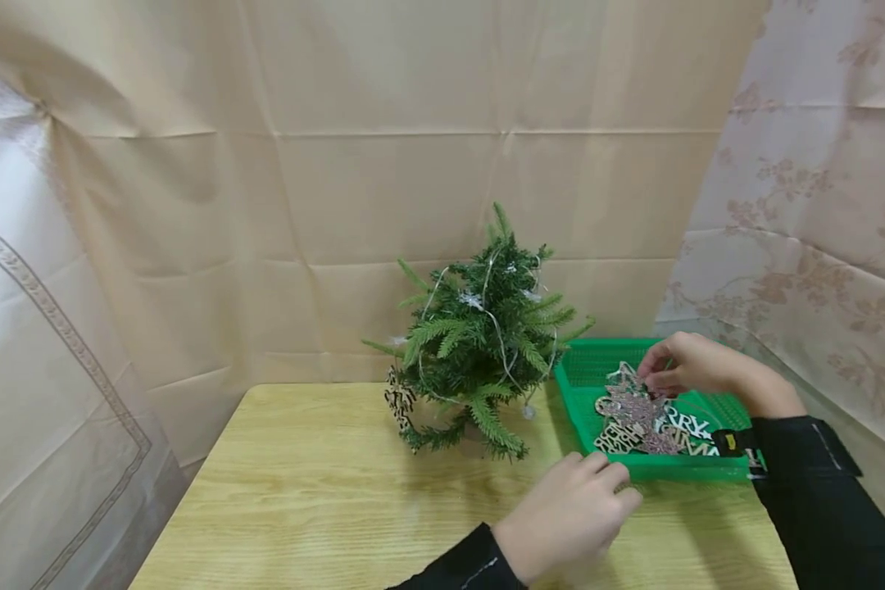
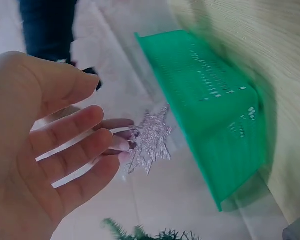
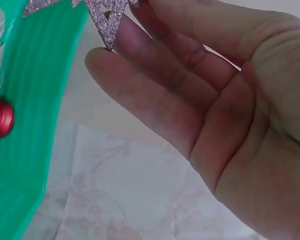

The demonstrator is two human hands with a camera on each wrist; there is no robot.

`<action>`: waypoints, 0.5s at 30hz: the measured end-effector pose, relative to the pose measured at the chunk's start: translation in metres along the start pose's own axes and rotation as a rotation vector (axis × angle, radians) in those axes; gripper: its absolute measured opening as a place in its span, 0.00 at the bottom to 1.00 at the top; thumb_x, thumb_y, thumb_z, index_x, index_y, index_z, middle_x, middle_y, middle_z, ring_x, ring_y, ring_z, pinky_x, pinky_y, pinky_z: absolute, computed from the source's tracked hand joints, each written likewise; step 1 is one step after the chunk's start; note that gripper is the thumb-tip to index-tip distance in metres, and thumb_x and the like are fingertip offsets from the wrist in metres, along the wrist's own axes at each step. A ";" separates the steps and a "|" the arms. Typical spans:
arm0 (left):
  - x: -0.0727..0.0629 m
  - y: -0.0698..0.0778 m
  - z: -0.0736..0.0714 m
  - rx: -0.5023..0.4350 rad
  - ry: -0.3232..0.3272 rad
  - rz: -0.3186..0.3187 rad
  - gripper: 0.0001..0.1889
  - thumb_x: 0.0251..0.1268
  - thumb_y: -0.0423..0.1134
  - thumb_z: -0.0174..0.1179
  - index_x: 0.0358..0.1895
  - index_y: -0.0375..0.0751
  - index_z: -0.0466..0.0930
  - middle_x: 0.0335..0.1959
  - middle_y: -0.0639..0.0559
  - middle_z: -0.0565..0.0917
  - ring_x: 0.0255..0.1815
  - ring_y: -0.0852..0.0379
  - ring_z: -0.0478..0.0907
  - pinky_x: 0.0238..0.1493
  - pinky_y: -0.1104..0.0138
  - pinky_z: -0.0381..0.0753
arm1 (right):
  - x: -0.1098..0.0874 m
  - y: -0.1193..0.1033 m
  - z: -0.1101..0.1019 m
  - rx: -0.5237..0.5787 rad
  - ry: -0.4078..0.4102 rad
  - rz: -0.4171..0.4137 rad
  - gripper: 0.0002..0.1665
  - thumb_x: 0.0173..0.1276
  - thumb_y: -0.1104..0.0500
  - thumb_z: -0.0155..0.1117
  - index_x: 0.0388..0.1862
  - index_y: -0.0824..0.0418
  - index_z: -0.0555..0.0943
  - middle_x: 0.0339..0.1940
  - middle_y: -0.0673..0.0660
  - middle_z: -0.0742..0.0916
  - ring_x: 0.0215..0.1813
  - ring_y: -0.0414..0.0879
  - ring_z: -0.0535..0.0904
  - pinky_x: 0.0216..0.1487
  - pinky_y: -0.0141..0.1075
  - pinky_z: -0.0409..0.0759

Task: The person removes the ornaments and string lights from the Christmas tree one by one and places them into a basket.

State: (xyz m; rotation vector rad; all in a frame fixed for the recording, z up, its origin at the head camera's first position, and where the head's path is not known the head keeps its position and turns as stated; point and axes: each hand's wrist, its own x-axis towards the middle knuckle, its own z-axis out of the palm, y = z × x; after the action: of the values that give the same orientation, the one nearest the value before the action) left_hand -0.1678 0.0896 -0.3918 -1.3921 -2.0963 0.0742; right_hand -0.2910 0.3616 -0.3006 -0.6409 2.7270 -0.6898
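My right hand (image 1: pixel 696 369) pinches a glittery pink star ornament (image 1: pixel 632 401) between thumb and fingers, above the green basket (image 1: pixel 678 469). In the left wrist view the star (image 2: pixel 152 140) hangs clear of the basket's rim, and the right wrist view shows one of its points (image 3: pixel 106 25) by the fingertips. My left hand (image 1: pixel 568 512) is held in front of the basket's near left corner. Its fingers are loosely bent, with nothing in the palm (image 2: pixel 45 145). A small green Christmas tree (image 1: pixel 479 336) stands to the basket's left.
Wooden word ornaments (image 1: pixel 619 438) and white lettering (image 1: pixel 687 424) lie in the basket; a red ball (image 3: pixel 1 117) shows there too. A thin wire string (image 1: pixel 497 332) winds round the tree. Another wooden ornament (image 1: pixel 400 400) hangs at the tree's left. A beige cloth (image 1: pixel 383 197) hangs behind the wooden table (image 1: pixel 302 492).
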 end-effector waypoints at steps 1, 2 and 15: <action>0.003 0.000 0.003 0.008 -0.033 -0.004 0.10 0.74 0.42 0.58 0.50 0.61 0.85 0.43 0.63 0.80 0.40 0.65 0.72 0.34 0.76 0.67 | 0.004 0.003 -0.002 -0.009 -0.015 0.006 0.05 0.74 0.66 0.63 0.43 0.66 0.85 0.31 0.52 0.87 0.31 0.46 0.82 0.33 0.40 0.84; 0.006 -0.001 0.005 0.020 -0.067 -0.009 0.10 0.75 0.43 0.58 0.51 0.62 0.85 0.44 0.63 0.80 0.39 0.65 0.72 0.33 0.75 0.67 | 0.008 0.006 -0.003 -0.034 -0.025 0.004 0.04 0.74 0.66 0.63 0.41 0.66 0.85 0.30 0.52 0.87 0.29 0.46 0.81 0.31 0.40 0.82; 0.020 -0.002 0.043 0.099 -0.231 -0.178 0.12 0.67 0.46 0.63 0.52 0.57 0.84 0.45 0.63 0.82 0.41 0.64 0.76 0.38 0.73 0.77 | 0.029 0.057 -0.005 -0.185 -0.115 0.198 0.06 0.66 0.71 0.65 0.34 0.63 0.86 0.27 0.52 0.84 0.29 0.48 0.78 0.28 0.44 0.83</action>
State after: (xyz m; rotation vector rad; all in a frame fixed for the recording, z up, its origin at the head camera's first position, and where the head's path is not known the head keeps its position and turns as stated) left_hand -0.1969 0.1179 -0.4167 -1.1796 -2.3629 0.2739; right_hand -0.3379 0.3944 -0.3291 -0.4249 2.7179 -0.3474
